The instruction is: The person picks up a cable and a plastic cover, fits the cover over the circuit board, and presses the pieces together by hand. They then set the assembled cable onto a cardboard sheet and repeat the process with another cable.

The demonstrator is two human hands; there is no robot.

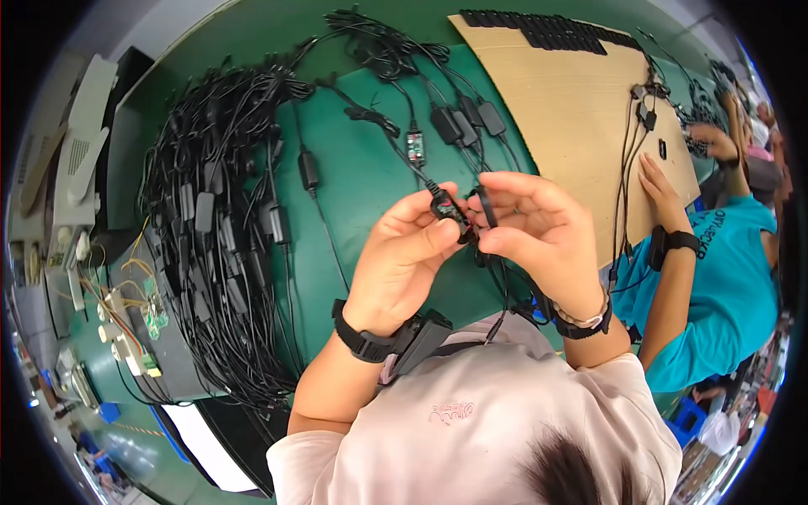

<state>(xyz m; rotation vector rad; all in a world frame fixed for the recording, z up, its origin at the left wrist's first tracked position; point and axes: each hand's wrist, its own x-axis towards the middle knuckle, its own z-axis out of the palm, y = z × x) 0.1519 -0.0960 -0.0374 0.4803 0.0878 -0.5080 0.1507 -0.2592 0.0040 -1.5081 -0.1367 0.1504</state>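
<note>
My left hand (402,246) pinches a small cable-inline circuit board (449,210) between thumb and fingers, with a black cable running up from it. Close beside it, my right hand (551,225) grips a narrow black plastic case piece (487,207) by thumb and fingertips. The two parts are almost together, and fingers hide whether they touch. Just beyond lies another cable with a bare circuit board (415,146). Several closed black inline boxes (465,126) rest to its right. Dark cables hang below my hands toward my shirt.
A thick heap of black cables with inline boxes (204,210) covers the left of the green mat (332,160). At right, a cardboard sheet (560,101) carries rows of black case parts (539,32). A co-worker in a teal shirt (724,286) has an arm over the cardboard.
</note>
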